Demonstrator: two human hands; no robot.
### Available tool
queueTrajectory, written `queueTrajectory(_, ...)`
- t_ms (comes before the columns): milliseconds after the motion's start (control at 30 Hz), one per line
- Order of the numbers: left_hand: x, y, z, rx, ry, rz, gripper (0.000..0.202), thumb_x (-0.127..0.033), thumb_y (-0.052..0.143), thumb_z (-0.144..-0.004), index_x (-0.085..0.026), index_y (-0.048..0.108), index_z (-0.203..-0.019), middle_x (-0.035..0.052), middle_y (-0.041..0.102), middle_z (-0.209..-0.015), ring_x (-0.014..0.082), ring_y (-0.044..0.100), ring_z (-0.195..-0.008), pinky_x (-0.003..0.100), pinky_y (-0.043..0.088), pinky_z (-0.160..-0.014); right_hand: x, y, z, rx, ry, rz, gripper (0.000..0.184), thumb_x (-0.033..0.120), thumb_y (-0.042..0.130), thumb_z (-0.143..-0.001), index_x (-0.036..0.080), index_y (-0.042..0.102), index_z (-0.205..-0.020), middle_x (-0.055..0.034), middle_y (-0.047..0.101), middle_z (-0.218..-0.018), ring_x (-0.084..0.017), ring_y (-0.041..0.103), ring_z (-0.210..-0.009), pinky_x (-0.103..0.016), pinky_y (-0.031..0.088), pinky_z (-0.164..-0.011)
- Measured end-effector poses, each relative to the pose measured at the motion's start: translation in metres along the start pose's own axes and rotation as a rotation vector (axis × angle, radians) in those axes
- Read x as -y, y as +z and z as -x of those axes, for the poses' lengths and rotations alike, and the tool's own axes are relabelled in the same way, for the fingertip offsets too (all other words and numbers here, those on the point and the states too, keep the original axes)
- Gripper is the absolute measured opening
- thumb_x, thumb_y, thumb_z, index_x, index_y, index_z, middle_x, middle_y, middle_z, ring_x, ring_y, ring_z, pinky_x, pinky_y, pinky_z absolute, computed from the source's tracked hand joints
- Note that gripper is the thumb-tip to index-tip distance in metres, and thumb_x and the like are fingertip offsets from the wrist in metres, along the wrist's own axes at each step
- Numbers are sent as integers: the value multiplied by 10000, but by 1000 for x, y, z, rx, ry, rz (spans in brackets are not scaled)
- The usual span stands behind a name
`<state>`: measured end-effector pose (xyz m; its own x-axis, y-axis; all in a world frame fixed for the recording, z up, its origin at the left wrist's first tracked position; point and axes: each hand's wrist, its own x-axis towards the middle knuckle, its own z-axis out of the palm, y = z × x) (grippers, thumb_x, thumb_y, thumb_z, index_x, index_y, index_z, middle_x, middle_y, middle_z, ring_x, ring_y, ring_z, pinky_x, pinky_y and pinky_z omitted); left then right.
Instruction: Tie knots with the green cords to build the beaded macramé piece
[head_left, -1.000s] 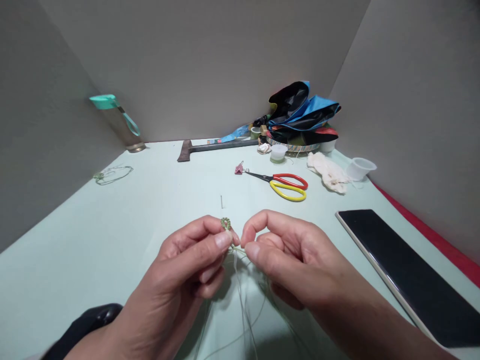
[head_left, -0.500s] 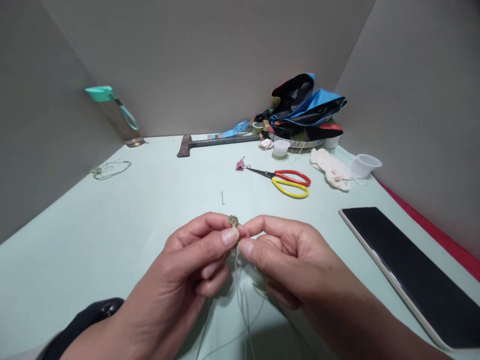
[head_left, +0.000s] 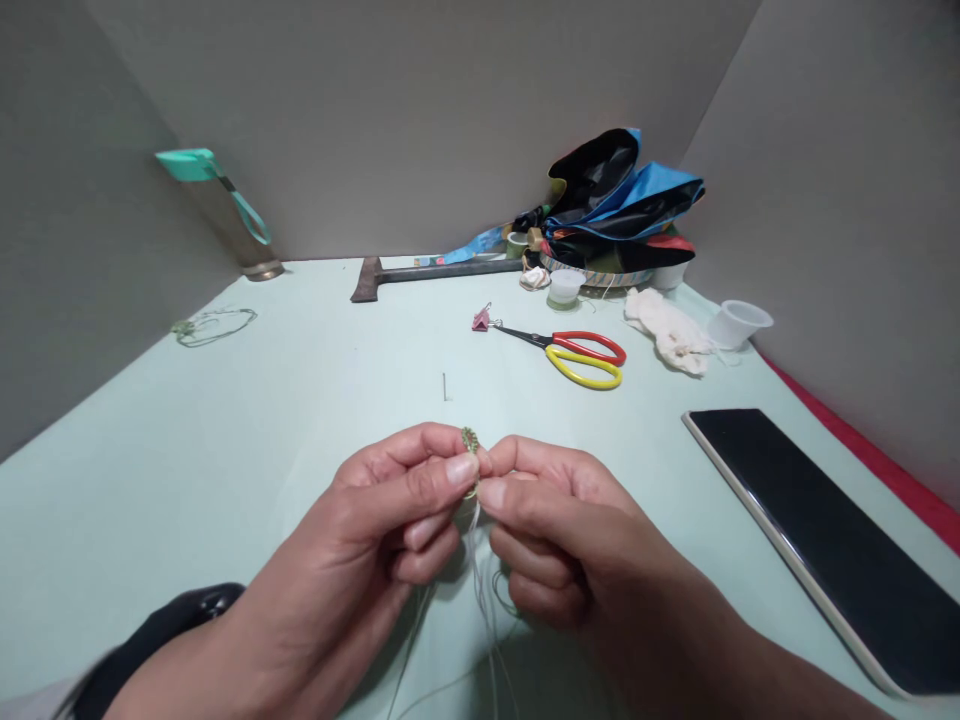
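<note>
The left hand (head_left: 367,510) and right hand (head_left: 559,530) are together, fingertips pinching a small green beaded ring (head_left: 470,440) above the pale green tabletop (head_left: 225,480). Loose threads (head_left: 484,580) hang below it; a slackened pinch could let them tangle or beads slip.

Bg: tall grey board back panel (head_left: 420,120) faces straight on, w/ L panel (head_left: 82,240) and R panel (head_left: 847,220) angled in at either side, making a 3-sided booth w/ crisp vertical seams. Table (head_left: 225,430) has a pale mint-green top running right up to the foot of the panels. Thin red strip (head_left: 862,456) runs along the R edge, btwn table & R panel. Light soft + even, shadows faint, L panel looks a bit darker.
</note>
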<state>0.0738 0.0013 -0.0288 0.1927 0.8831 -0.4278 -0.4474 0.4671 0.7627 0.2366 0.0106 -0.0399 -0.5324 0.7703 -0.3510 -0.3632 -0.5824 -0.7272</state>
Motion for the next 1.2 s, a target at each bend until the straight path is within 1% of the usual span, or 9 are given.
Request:
queueTrajectory(200, -4, 1, 1, 60, -33, 15, 378, -293, 1115, -651, -166, 760, -650, -78, 437, -578, 79, 212, -567, 200, 247, -498, -4, 0, 3, 47, 21, -70, 239, 160, 776, -909, 222, 564, -819, 182, 297, -496, -17, 91, -452, -134, 184, -427)
queueTrajectory(300, -3, 0, 0, 38, -52, 38, 382, -285, 1136, -613, -165, 776, -659, -81, 422, -584, 87, 180, -586, 197, 230, -494, -2, -1, 3, 61, 33, -79, 286, 157, 795, -900, 227, 539, -792, 173, 299, -503, -20, 90, -459, -133, 178, -425)
queueTrajectory(400, -3, 0, -3, -10, -36, 58, 410, -286, 1173, -537, -171, 803, -672, -98, 368, -589, 100, 140, -608, 200, 206, -487, -2, -3, 2, 82, 35, -69, 310, 188, 842, -899, 223, 550, -800, 173, 288, -509, -24, 96, -467, -130, 169, -428)
queueTrajectory(467, -3, 0, -5, -30, -15, 47, 416, -311, 1179, -531, -178, 811, -670, -107, 334, -589, 102, 119, -607, 206, 188, -482, -3, -4, 0, 84, 24, -47, 309, 217, 868, -902, 220, 570, -822, 176, 280, -516, -26, 97, -468, -128, 161, -425)
queueTrajectory(567, -3, 0, -6, -42, -2, 12, 442, -336, 1173, -535, -178, 770, -619, -109, 318, -603, 103, 98, -610, 226, 159, -481, -2, -5, -1, 56, -35, -6, 326, 307, 903, -903, 224, 591, -855, 186, 262, -521, -29, 91, -463, -134, 145, -410)
queueTrajectory(667, -2, -1, -6, -30, -9, -6, 433, -289, 1142, -564, -179, 724, -597, -104, 333, -618, 101, 102, -605, 248, 151, -483, 1, -7, -2, 4, -90, 40, 353, 390, 916, -907, 233, 600, -901, 185, 277, -526, -36, 98, -473, -142, 152, -412)
queueTrajectory(867, 5, -8, -5, 20, -23, -123, 274, -283, 1019, -724, -184, 766, -685, -86, 375, -565, 111, 197, -582, 273, 199, -543, 6, -12, -4, -16, -156, 172, 344, 385, 955, -902, 229, 651, -933, 156, 384, -545, -40, 187, -458, -163, 188, -418)
queueTrajectory(1067, 9, -7, -8, 38, -65, -152, 271, -263, 1004, -710, -179, 747, -695, -65, 428, -673, 119, 156, -615, 308, 137, -543, 1, -12, -9, -92, -183, 211, 377, 410, 971, -865, 226, 642, -844, 150, 406, -487, -37, 235, -412, -154, 179, -395)
queueTrajectory(1200, 9, -9, -8, 46, -73, -157, 266, -278, 997, -723, -184, 748, -704, -57, 444, -698, 121, 164, -618, 309, 145, -548, 1, -11, -11, -131, -190, 176, 374, 376, 977, -839, 224, 636, -819, 148, 430, -488, -33, 240, -405, -152, 183, -389)
